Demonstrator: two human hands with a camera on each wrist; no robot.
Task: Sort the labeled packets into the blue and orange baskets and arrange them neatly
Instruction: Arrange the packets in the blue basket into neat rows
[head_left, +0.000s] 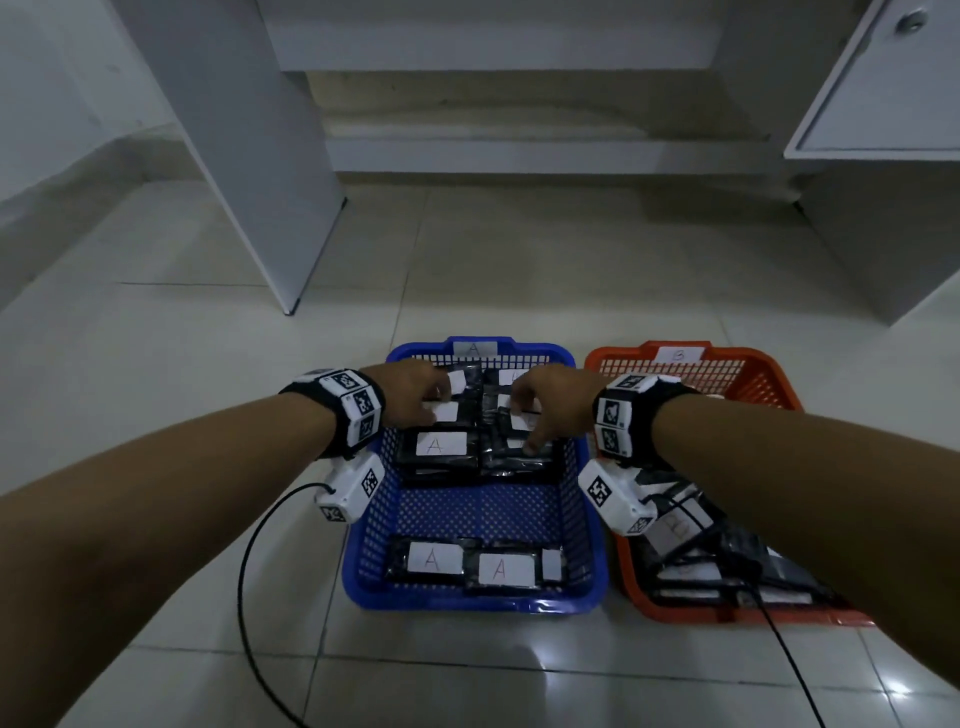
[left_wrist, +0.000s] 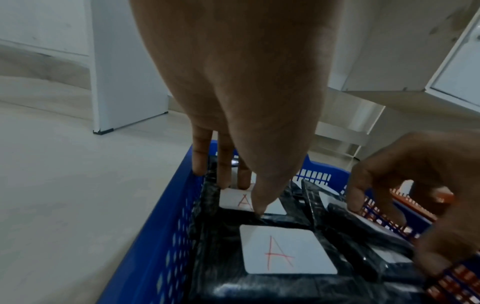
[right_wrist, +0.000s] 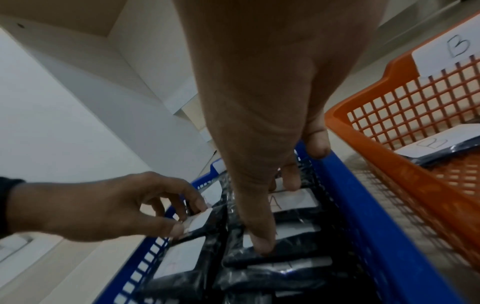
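Observation:
The blue basket (head_left: 467, 603), tagged A, holds black packets with white A labels. Two lie in its near row (head_left: 435, 558), several more fill its far half. My left hand (head_left: 434, 402) reaches into the far left stack and pinches an A packet (left_wrist: 267, 205) between thumb and fingers. Beside it, my right hand (head_left: 527, 426) grips a packet (right_wrist: 291, 230) in the far right stack, thumb on the near edge, fingers curled over the far end. The orange basket (head_left: 727, 374), tagged B, holds B packets (head_left: 675, 530), partly hidden by my right arm.
The two baskets stand side by side on a tiled floor. A white cabinet panel (head_left: 270, 182) stands at the back left, a cabinet with a door (head_left: 883, 104) at the back right. Black cables (head_left: 249, 571) trail from both wrists across the floor.

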